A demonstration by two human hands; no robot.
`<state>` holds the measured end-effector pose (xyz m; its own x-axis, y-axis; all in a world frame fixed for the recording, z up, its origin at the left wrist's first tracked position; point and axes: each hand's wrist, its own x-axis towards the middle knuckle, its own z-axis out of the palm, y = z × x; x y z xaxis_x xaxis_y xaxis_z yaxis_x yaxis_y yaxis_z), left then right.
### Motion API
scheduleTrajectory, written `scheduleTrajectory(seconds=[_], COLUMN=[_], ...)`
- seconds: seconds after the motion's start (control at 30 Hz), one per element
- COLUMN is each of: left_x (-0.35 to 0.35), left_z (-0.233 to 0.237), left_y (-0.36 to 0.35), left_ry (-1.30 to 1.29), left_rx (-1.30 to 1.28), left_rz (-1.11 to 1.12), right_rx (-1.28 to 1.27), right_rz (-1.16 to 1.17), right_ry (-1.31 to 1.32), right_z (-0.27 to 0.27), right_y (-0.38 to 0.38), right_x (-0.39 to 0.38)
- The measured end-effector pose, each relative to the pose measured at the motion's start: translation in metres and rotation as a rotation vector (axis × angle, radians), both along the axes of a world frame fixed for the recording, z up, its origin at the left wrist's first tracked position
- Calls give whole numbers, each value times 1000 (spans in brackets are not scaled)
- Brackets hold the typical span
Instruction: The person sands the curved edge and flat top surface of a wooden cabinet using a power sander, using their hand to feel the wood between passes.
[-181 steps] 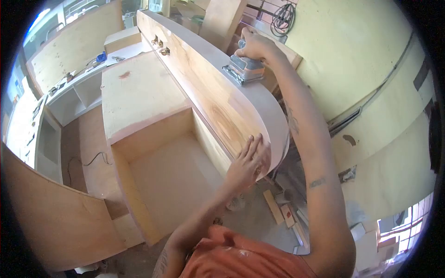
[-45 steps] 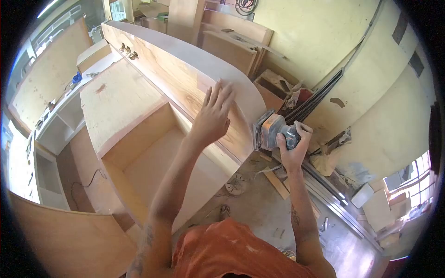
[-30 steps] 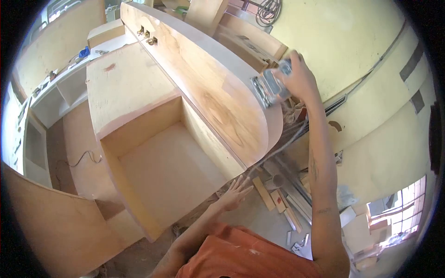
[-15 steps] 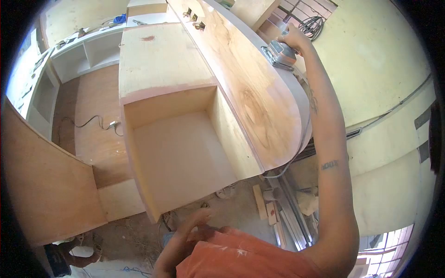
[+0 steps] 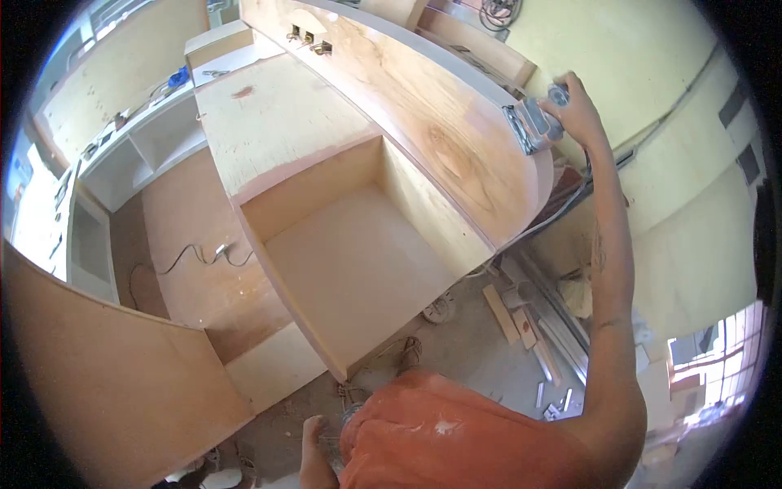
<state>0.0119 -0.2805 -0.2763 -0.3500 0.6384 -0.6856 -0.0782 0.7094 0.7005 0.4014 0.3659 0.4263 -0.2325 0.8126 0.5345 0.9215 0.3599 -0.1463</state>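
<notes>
My right hand [image 5: 577, 116], its arm stretched out, is wrapped round the body of an electric sander [image 5: 538, 126]. The sander is tipped on its side, its flat pad turned left toward the rounded edge of a wood-grain panel [image 5: 444, 155], near that panel's right end. Low in the view, beside my orange shirt [image 5: 448, 432], hangs my left hand [image 5: 314, 429]. It is away from the furniture, and its fingers do not show clearly.
An open plywood box [image 5: 358, 253] adjoins the panel. Wood strips and metal lengths [image 5: 562, 342] lie on the floor at right. A cord with a plug [image 5: 221, 251] rests inside the left-hand cabinet. Wires poke from cutouts [image 5: 309, 39] in the panel. A coiled cable [image 5: 498, 10] hangs behind.
My right hand has moved with the sander toward the panel's rounded near end, and the sander has tipped over sideways. My left hand has dropped lower and left. The view has turned.
</notes>
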Motion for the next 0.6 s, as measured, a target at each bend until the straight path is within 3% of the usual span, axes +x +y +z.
scheduleTrajectory(seconds=[0.07,0.17,0.3,0.37,0.4,0.47,0.6], left_x=[-22,-36,-14,4,12,23,26], left_z=[10,36,40,36,36,38,60], left_y=[-16,-26,-57,-60,-54,-46,-23], left_ry=[-15,451,604,-56,-49,-444,-268], left_rx=[47,-290,-98,122,120,-131,-122], left_rz=[83,-423,-329,142,145,304,247], right_rx=[30,93,139,125,102,52,-64], right_rz=[-90,-132,-133,-133,-134,-176,-234], right_ry=[110,199,235,166,88,-32,-250], right_z=[-24,-57,-64,-48,-36,-15,22], right_y=[-29,-65,-66,-46,-31,7,71], right_x=[21,40,53,48,44,28,-28])
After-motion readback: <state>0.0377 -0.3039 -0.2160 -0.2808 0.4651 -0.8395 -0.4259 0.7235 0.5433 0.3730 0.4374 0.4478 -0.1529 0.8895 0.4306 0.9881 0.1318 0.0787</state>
